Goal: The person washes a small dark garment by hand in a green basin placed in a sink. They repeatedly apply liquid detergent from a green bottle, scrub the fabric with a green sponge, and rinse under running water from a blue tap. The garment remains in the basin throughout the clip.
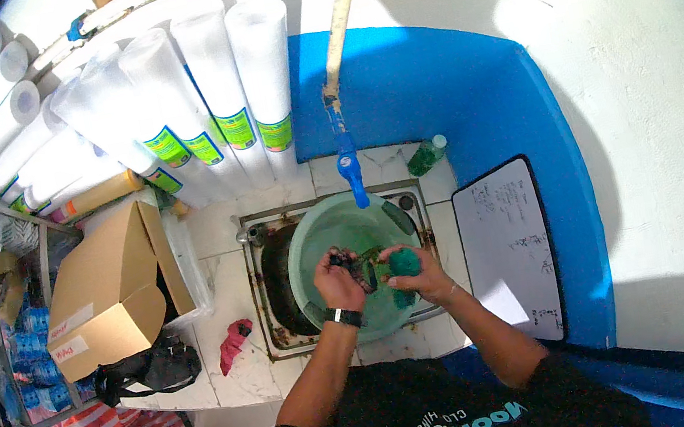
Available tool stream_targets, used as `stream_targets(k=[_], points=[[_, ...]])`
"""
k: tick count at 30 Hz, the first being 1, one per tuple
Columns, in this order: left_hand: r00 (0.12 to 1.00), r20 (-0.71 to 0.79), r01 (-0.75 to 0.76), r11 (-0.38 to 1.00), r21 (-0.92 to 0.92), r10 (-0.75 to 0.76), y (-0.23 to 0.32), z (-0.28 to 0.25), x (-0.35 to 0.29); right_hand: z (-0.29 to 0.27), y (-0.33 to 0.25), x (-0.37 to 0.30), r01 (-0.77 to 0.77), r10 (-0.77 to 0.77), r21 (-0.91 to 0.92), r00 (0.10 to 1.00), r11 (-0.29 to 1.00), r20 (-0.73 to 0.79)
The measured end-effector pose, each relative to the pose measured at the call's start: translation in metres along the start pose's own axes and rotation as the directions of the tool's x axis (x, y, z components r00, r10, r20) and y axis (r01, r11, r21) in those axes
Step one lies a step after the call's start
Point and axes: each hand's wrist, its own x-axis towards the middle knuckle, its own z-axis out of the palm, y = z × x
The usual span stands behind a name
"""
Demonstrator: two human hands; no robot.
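Both hands are over a pale green plastic basin [306,230] that holds water and sits in a stained metal sink [267,324]. My left hand [341,284], with a dark watch band at the wrist, has its fingers curled round a small dark object [367,273] whose kind I cannot make out. My right hand [430,278] grips a dark green scouring pad [402,261], just right of the left hand. Something green also shows in the water below the pad, too unclear to name.
A blue tap [353,174] hangs above the basin. Behind it stands a green bottle [426,157]; a whiteboard [506,249] leans at right. Left lie a crumpled red cloth [236,346], a black bag [156,369] and a cardboard box [103,271]. White filter cylinders [216,81] line the back.
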Motion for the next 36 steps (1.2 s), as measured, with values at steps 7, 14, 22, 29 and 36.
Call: stream_targets(k=[7, 14, 22, 29, 36], points=[[0.997, 0.073, 0.034, 0.999, -0.018, -0.033, -0.013, -0.008, 0.000, 0.028, 0.028, 0.003, 0.064, -0.154, -0.489, 0.977, 0.870, -0.146], [0.988, 0.150, 0.030, 1.000, 0.007, -0.030, -0.008, -0.009, 0.007, 0.021, 0.043, -0.009, -0.115, 0.114, -0.038, 0.993, 0.993, -0.034], [0.993, 0.070, 0.079, 0.984, 0.157, -0.091, -0.011, 0.000, 0.000, 0.012, -0.010, 0.002, 0.103, -0.017, 0.764, 0.993, 0.637, -0.120], [0.995, 0.075, 0.028, 0.915, 0.403, -0.064, -0.022, -0.028, 0.009, 0.010, -0.045, 0.008, 0.018, -0.027, 0.292, 0.999, 0.956, 0.027], [0.973, 0.080, 0.199, 0.965, 0.170, -0.215, -0.018, -0.028, -0.002, 0.007, -0.042, 0.020, 0.155, -0.179, -0.230, 0.980, 0.961, -0.090]])
